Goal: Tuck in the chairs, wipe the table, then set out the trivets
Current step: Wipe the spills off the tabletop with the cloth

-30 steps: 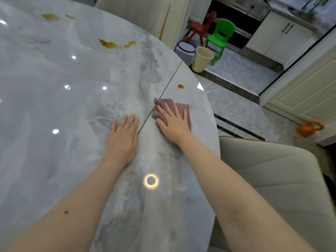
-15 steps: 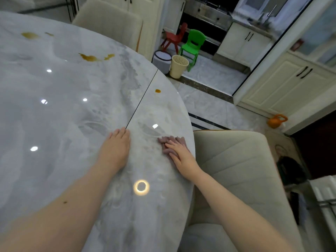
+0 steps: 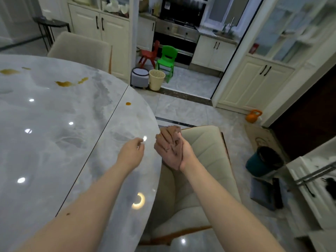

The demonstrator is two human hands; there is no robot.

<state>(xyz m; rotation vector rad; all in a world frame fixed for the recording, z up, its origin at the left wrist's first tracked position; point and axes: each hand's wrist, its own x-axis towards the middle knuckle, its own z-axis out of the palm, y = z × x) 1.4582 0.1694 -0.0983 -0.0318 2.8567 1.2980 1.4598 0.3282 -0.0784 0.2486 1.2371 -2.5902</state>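
Your right hand [image 3: 183, 151] is gripping the cloth [image 3: 168, 148] past the tabletop [image 3: 72, 142] edge | left hand [image 3: 131, 153] is hovering, fingers loosely curled, holding nothing

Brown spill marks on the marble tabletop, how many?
4 visible. Small round brown spot near the right edge; long brown smear with a smaller streak beside it, mid-far; brown patch at far left. More may lie beyond the left frame edge.
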